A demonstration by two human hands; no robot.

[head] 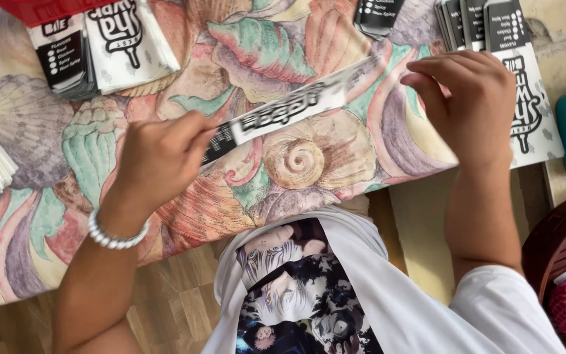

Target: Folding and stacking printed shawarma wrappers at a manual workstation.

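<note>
Both your left hand (pixel 158 157) and right hand (pixel 470 101) are pinching the ends of a long white paper sleeve (pixel 289 111) at center frame, its long axis rising from lower left to upper right over the shell-patterned cloth (pixel 309 170).

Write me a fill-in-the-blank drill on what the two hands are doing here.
1. Both hands hold one long black-and-white paper ____.
2. The left hand has a beaded ____ on its wrist.
3. The right hand grips the strip's ____ end.
4. The tablecloth shows painted ____.

Missing: strip; bracelet; white; seashells
</note>
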